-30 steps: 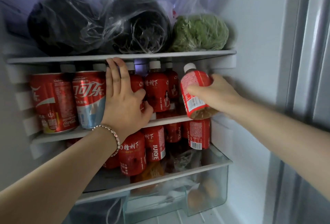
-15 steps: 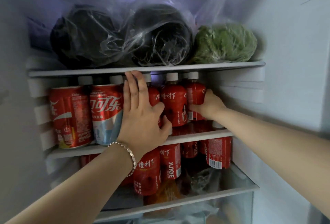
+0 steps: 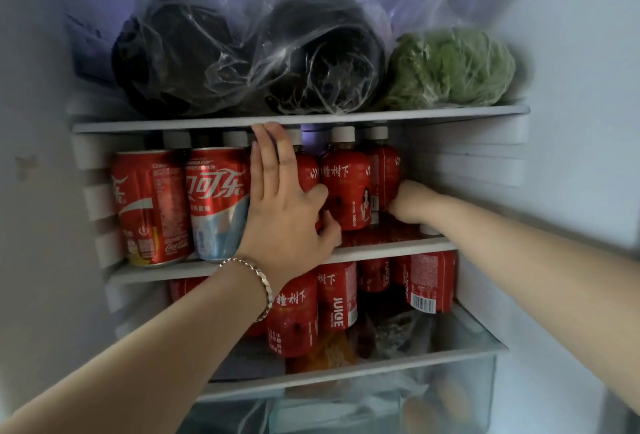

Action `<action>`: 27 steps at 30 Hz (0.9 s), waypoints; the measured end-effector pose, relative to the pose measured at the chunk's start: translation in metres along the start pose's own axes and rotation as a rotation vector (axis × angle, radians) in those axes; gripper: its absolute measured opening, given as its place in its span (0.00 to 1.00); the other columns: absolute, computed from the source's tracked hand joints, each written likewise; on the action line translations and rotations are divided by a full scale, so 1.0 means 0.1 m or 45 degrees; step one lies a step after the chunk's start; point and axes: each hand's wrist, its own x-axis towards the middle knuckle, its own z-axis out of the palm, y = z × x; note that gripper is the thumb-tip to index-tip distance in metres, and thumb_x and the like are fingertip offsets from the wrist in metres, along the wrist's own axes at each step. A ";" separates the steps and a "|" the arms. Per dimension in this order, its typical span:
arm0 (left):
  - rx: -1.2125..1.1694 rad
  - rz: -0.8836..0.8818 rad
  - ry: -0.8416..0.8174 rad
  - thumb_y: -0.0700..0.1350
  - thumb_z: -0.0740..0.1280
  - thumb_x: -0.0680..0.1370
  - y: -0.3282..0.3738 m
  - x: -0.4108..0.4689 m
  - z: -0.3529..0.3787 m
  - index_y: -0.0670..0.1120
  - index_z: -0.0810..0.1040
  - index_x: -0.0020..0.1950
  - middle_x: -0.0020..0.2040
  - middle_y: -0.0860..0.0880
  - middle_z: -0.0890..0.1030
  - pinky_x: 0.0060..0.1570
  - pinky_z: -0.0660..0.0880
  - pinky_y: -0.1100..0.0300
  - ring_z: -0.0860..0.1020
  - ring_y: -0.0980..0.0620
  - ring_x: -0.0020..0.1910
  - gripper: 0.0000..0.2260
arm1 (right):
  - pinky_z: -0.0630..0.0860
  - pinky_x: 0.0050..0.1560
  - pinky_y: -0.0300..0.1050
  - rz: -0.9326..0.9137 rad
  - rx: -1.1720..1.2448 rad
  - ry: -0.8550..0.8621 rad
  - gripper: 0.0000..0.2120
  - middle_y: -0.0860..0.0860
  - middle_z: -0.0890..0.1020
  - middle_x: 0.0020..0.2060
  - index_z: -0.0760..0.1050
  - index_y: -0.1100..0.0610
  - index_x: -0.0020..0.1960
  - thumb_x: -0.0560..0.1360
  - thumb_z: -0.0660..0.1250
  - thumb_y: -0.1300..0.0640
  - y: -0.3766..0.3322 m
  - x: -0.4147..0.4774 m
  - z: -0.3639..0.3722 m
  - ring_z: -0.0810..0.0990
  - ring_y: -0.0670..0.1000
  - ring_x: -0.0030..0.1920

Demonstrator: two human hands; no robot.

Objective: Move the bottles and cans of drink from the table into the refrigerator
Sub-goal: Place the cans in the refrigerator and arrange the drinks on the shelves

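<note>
Two hands reach onto the white middle refrigerator shelf (image 3: 391, 248). The left hand (image 3: 284, 205) lies flat, fingers straight, against a red-labelled, white-capped plastic bottle (image 3: 306, 174) standing there, just beside a red aluminium cola can (image 3: 216, 205). The right hand (image 3: 410, 201) touches the rightmost red bottle (image 3: 386, 170). Its fingers are hidden, so I cannot tell its grip.

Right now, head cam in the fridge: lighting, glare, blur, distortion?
Head view: dim, bluish light from above; glare streaks on the plastic bags; labels on the cola cans legible though soft; shelf edge slightly bowed, wide lens; bottom drawer blurred; right hand partly hidden behind bottles.
</note>
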 end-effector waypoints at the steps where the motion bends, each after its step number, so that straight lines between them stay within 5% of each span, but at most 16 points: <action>1: -0.004 -0.004 -0.003 0.50 0.57 0.70 0.01 -0.01 0.00 0.44 0.73 0.33 0.70 0.25 0.47 0.71 0.43 0.39 0.40 0.30 0.70 0.12 | 0.69 0.35 0.38 -0.042 0.059 0.091 0.10 0.53 0.74 0.37 0.70 0.59 0.38 0.78 0.58 0.63 0.00 -0.14 0.02 0.74 0.51 0.38; 5: -0.004 -0.016 -0.040 0.51 0.57 0.70 0.00 0.01 -0.04 0.43 0.73 0.35 0.70 0.23 0.47 0.70 0.42 0.39 0.42 0.26 0.69 0.12 | 0.68 0.40 0.27 -0.588 0.418 0.711 0.08 0.49 0.75 0.44 0.77 0.57 0.46 0.74 0.60 0.64 -0.03 -0.95 0.25 0.73 0.42 0.37; 7: 0.017 -0.021 -0.040 0.49 0.59 0.70 0.01 0.00 -0.03 0.42 0.74 0.35 0.70 0.23 0.48 0.70 0.42 0.39 0.44 0.24 0.69 0.11 | 0.68 0.31 0.31 -1.020 0.358 0.645 0.08 0.50 0.75 0.39 0.77 0.60 0.39 0.71 0.59 0.63 0.08 -1.35 0.48 0.72 0.45 0.30; 9: 0.025 -0.025 -0.029 0.47 0.62 0.70 0.01 -0.01 -0.01 0.42 0.75 0.36 0.69 0.22 0.48 0.70 0.42 0.39 0.45 0.23 0.69 0.09 | 0.70 0.28 0.36 -1.159 0.107 0.482 0.09 0.51 0.77 0.37 0.78 0.61 0.37 0.70 0.59 0.61 0.26 -1.51 0.76 0.74 0.48 0.28; 11: 0.013 -0.025 -0.028 0.46 0.63 0.70 0.02 0.00 -0.02 0.41 0.75 0.36 0.69 0.22 0.48 0.70 0.41 0.40 0.45 0.23 0.69 0.09 | 0.76 0.43 0.39 -0.844 0.029 0.234 0.10 0.50 0.77 0.48 0.78 0.58 0.51 0.72 0.63 0.59 0.35 -1.46 0.93 0.78 0.48 0.42; 13: -0.002 -0.023 -0.030 0.46 0.63 0.70 0.03 0.00 -0.03 0.41 0.75 0.35 0.69 0.22 0.48 0.70 0.41 0.39 0.45 0.22 0.69 0.09 | 0.72 0.60 0.43 -0.398 0.243 -0.022 0.25 0.48 0.72 0.57 0.67 0.54 0.66 0.70 0.68 0.54 0.41 -1.23 1.07 0.75 0.48 0.56; 15: -0.017 -0.017 -0.026 0.46 0.63 0.70 0.04 0.00 -0.04 0.41 0.74 0.35 0.69 0.22 0.49 0.69 0.42 0.39 0.46 0.22 0.68 0.09 | 0.71 0.65 0.50 -0.186 0.515 -0.191 0.41 0.50 0.72 0.62 0.60 0.53 0.70 0.62 0.73 0.46 0.39 -1.00 1.18 0.73 0.50 0.62; 17: -0.019 -0.017 -0.027 0.46 0.63 0.70 0.04 -0.01 -0.05 0.41 0.75 0.35 0.69 0.22 0.49 0.69 0.42 0.39 0.46 0.22 0.68 0.09 | 0.70 0.66 0.51 -0.122 0.666 -0.245 0.47 0.50 0.72 0.64 0.58 0.52 0.72 0.59 0.74 0.42 0.38 -0.84 1.28 0.73 0.51 0.65; 21: -0.026 -0.024 -0.024 0.47 0.61 0.71 0.04 -0.01 -0.05 0.41 0.76 0.35 0.69 0.22 0.50 0.70 0.43 0.39 0.47 0.22 0.68 0.11 | 0.68 0.63 0.43 -0.101 0.735 -0.220 0.40 0.50 0.73 0.66 0.57 0.53 0.73 0.69 0.73 0.46 0.39 -0.75 1.32 0.72 0.51 0.66; 27: -0.032 -0.024 -0.024 0.45 0.63 0.71 0.03 -0.01 -0.06 0.41 0.75 0.34 0.69 0.22 0.50 0.70 0.43 0.40 0.47 0.22 0.68 0.09 | 0.73 0.49 0.37 -0.140 0.660 -0.186 0.33 0.46 0.78 0.53 0.66 0.50 0.66 0.65 0.76 0.50 0.43 -0.84 1.13 0.77 0.45 0.52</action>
